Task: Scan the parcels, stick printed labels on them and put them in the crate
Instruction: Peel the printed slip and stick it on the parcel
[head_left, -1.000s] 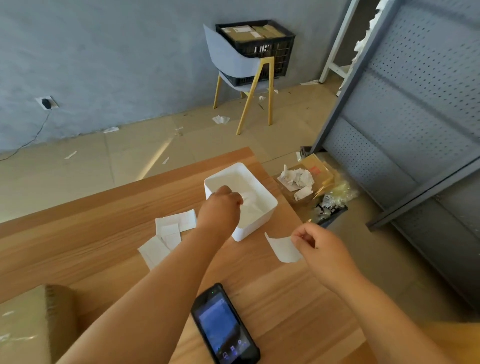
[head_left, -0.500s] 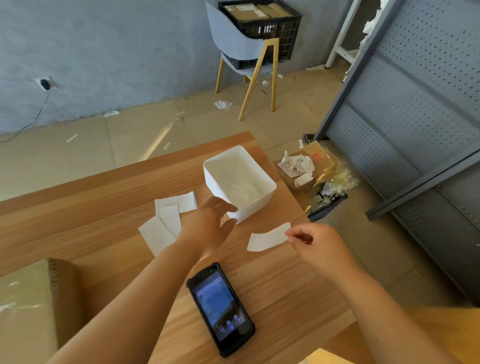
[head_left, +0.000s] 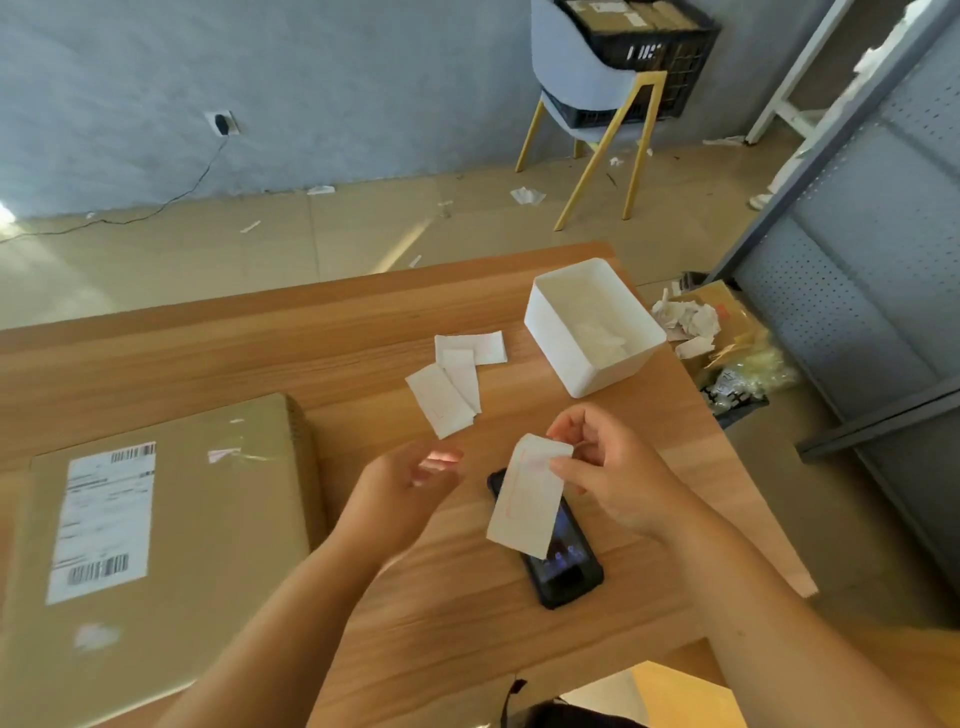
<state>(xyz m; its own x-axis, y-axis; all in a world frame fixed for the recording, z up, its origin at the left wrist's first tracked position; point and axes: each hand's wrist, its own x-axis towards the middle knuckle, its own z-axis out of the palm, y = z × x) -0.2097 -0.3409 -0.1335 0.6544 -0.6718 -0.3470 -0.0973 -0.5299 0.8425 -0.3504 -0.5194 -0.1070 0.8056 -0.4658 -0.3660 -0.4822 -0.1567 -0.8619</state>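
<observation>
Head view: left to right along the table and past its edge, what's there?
Brown cardboard parcel → loose white paper labels → white rectangular plastic tub → crumpled paper scraps on the floor → grey perforated metal panel.

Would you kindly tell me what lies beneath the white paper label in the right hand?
A black handheld scanner lies on the wooden table below the white paper label that the right hand pinches. Its lower screen shows; the label covers most of its upper part.

Right hand (head_left: 618, 480) pinches the label (head_left: 525, 496); left hand (head_left: 408, 483) hovers open.
</observation>
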